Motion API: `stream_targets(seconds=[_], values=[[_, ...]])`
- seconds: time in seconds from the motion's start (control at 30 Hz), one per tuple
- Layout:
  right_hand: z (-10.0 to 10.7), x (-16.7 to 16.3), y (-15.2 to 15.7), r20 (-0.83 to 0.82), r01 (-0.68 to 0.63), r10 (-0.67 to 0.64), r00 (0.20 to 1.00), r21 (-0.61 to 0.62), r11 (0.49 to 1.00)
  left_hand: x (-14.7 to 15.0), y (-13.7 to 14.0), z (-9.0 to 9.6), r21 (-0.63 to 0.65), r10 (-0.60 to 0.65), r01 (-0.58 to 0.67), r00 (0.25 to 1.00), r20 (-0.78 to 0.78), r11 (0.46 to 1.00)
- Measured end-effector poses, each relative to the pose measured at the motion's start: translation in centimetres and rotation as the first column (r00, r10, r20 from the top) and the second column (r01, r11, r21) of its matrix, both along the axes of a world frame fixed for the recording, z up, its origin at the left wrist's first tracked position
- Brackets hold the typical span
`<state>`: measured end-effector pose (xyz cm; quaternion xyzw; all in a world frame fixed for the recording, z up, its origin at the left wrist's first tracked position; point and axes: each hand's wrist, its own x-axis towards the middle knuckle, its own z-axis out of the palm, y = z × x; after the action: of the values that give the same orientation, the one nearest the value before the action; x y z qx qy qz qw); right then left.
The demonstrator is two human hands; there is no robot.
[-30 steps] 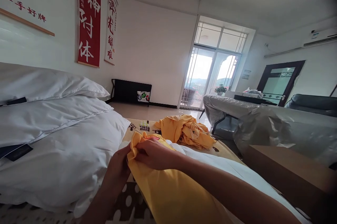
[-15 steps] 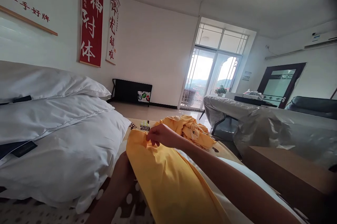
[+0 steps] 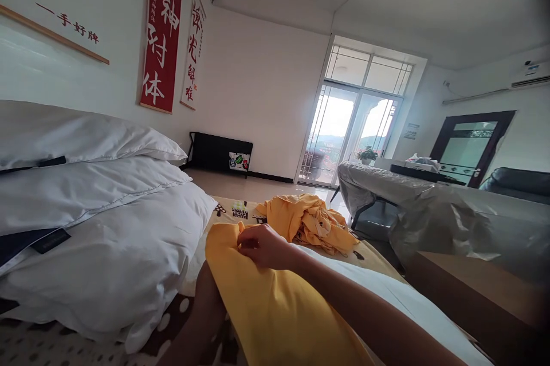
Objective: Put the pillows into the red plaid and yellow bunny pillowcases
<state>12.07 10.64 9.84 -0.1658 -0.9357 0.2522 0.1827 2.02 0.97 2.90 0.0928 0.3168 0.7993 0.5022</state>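
Yellow cloth (image 3: 279,309) at the lower middle of the head view, running from a folded far end down past the bottom edge of the frame, smooth in the near part, creased under the fingers. Lying partly over a white padded piece (image 3: 387,291), visible along the right side. Right hand (image 3: 264,247) on top near the far end, fingers curled, pinching a small ridge of the material between thumb and fingertips. Left hand (image 3: 211,297) at the left border, reaching in behind or under the fabric, fingers hidden; cannot tell whether gripping or merely propping.

Underneath, a patterned blanket (image 3: 165,334) in brown and cream. Just beyond the right hand, a crumpled orange-yellow heap (image 3: 309,220), resting on the cream part of the same blanket. To the left, near the left hand, a pile of white bedding (image 3: 129,274) with a dark label (image 3: 50,240). To the right, a cardboard box (image 3: 476,277), partly in shadow, and behind it a table (image 3: 378,174) draped in clear plastic, with a potted plant (image 3: 367,154) at its far end. Farther back, a bright glass door (image 3: 333,131); on the left wall, a red scroll (image 3: 162,45) with white characters.
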Motion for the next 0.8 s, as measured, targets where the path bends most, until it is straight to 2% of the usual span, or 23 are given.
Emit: stream_targets(seconds=[0.07,0.17,0.3,0.47,0.57,0.63,0.7,0.77,0.8], values=[[-0.1,0.1,-0.4,-0.062,0.024,-0.013,0.998,0.174,0.984,0.1,0.3,0.0,0.028,-0.04,0.039,0.999,0.014,0.999],[-0.1,0.4,-0.7,-0.09,0.002,0.035,0.995,0.382,0.924,0.2,0.6,0.1,0.08,-0.04,0.043,0.998,-0.037,0.996],[-0.5,0.6,-0.3,-0.088,0.029,0.021,0.996,0.535,0.845,0.0,0.4,0.4,0.137,-0.088,0.109,0.985,-0.148,0.985],[-1.1,0.6,0.5,0.0,0.01,-0.015,1.0,0.756,0.654,-0.2,-0.1,0.9,0.119,-0.107,0.135,0.97,-0.218,0.984],[-1.2,0.8,1.0,-0.058,0.065,-0.032,0.998,0.796,0.602,-1.1,-0.4,0.5,0.061,-0.169,0.197,0.936,-0.309,0.978],[-1.2,1.0,1.4,-0.127,0.127,-0.043,0.991,0.786,0.605,-2.2,-0.6,0.3,-0.031,-0.257,0.274,0.852,-0.455,0.961],[-1.2,1.1,1.7,-0.167,0.162,-0.048,0.985,0.776,0.61,-3.6,-0.8,0.3,-0.102,-0.285,0.291,0.702,-0.652,0.951],[-1.3,1.1,1.8,-0.173,0.164,-0.044,0.984,0.778,0.607,-4.6,-0.8,0.6,-0.095,-0.209,0.226,0.558,-0.803,0.969],[-1.4,1.0,1.8,-0.17,0.159,-0.04,0.985,0.782,0.603,-4.9,-0.8,0.8,-0.037,-0.122,0.167,0.534,-0.837,0.985]])
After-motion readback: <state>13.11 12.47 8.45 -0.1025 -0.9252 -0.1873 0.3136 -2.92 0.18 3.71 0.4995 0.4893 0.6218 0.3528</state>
